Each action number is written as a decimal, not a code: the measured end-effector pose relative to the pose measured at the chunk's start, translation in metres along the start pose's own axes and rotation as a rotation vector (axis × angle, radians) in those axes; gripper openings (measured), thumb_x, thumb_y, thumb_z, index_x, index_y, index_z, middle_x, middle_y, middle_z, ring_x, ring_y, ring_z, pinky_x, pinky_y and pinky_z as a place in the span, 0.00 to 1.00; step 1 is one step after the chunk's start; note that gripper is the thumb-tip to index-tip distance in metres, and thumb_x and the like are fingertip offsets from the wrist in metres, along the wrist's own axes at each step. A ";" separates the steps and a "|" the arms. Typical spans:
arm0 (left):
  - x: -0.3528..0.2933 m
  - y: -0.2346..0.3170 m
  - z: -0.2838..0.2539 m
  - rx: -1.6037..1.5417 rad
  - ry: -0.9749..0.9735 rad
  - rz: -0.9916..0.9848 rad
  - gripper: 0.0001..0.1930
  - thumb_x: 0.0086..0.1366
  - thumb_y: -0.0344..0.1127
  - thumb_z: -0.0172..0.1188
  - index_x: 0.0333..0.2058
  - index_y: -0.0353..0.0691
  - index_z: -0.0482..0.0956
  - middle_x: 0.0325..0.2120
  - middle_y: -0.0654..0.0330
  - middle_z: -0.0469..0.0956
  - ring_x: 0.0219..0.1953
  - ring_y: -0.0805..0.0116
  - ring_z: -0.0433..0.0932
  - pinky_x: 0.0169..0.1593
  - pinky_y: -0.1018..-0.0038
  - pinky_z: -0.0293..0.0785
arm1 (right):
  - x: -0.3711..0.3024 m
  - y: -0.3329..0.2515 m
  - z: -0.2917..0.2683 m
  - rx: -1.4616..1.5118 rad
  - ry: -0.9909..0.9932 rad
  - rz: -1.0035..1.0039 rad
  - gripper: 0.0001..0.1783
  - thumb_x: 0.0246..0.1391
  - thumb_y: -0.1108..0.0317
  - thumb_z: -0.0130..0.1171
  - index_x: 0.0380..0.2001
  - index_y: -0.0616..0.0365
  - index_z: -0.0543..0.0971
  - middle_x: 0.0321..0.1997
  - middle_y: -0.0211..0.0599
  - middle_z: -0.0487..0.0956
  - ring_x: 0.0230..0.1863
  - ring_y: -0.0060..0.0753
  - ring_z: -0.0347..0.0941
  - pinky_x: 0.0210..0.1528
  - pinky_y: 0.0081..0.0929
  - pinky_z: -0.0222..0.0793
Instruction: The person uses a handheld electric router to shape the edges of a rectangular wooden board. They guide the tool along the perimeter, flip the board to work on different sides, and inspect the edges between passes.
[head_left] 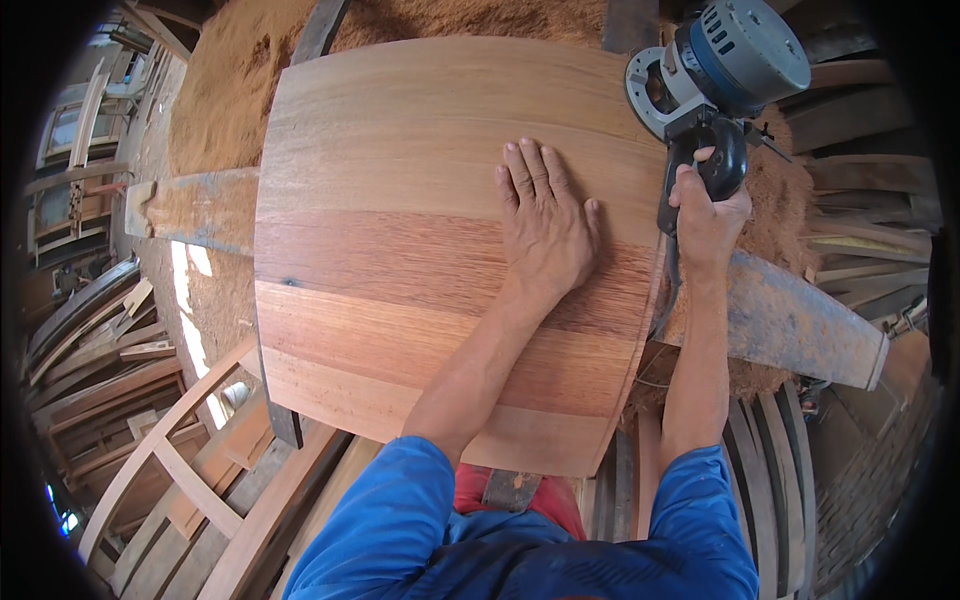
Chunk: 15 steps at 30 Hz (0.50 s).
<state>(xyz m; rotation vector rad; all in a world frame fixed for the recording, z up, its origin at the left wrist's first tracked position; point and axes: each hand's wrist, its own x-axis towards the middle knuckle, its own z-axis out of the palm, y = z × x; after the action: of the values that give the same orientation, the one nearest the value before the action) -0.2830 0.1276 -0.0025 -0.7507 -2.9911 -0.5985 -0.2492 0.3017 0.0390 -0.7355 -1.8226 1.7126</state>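
Head view: left hand point(548, 235) flat on panel point(390, 245), fingers slightly spread; right hand point(708, 222) curled round router point(745, 60) grip point(724, 160), fingers partly hidden; router obscures panel's far-right corner.

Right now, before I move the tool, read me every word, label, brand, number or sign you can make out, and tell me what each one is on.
No text can be read anywhere in this view.
Power router in the right hand: any small marking on its housing is too small to read.
Wooden panel under the left hand: no lettering visible, only grain.
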 end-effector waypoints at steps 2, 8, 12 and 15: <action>0.000 -0.001 0.000 -0.011 -0.007 -0.003 0.41 0.74 0.47 0.48 0.70 0.13 0.49 0.72 0.22 0.45 0.77 0.27 0.39 0.77 0.41 0.33 | 0.002 0.004 0.001 -0.005 -0.013 -0.021 0.09 0.60 0.76 0.60 0.43 0.56 0.78 0.23 0.27 0.75 0.23 0.16 0.69 0.26 0.20 0.63; 0.000 -0.001 0.000 -0.009 -0.015 0.002 0.41 0.74 0.47 0.47 0.70 0.13 0.49 0.72 0.22 0.45 0.77 0.26 0.38 0.77 0.41 0.32 | 0.010 0.004 0.001 0.027 -0.035 -0.023 0.09 0.59 0.76 0.60 0.43 0.56 0.78 0.23 0.27 0.75 0.23 0.16 0.70 0.26 0.20 0.64; 0.000 -0.001 0.001 -0.005 -0.015 0.009 0.41 0.74 0.47 0.47 0.70 0.13 0.49 0.72 0.21 0.44 0.77 0.26 0.38 0.77 0.41 0.31 | 0.015 0.009 0.002 0.027 -0.006 -0.018 0.08 0.58 0.76 0.61 0.42 0.58 0.78 0.24 0.27 0.76 0.23 0.15 0.70 0.26 0.19 0.65; 0.000 -0.001 0.001 -0.005 -0.018 0.010 0.41 0.74 0.47 0.47 0.70 0.13 0.49 0.72 0.21 0.44 0.77 0.26 0.37 0.77 0.40 0.31 | 0.018 0.006 0.004 0.045 0.002 -0.010 0.08 0.55 0.76 0.62 0.39 0.60 0.78 0.25 0.27 0.77 0.23 0.14 0.71 0.25 0.18 0.66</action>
<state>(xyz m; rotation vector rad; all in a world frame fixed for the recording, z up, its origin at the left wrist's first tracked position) -0.2834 0.1272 -0.0033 -0.7750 -3.0017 -0.6016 -0.2646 0.3111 0.0334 -0.7089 -1.7772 1.7402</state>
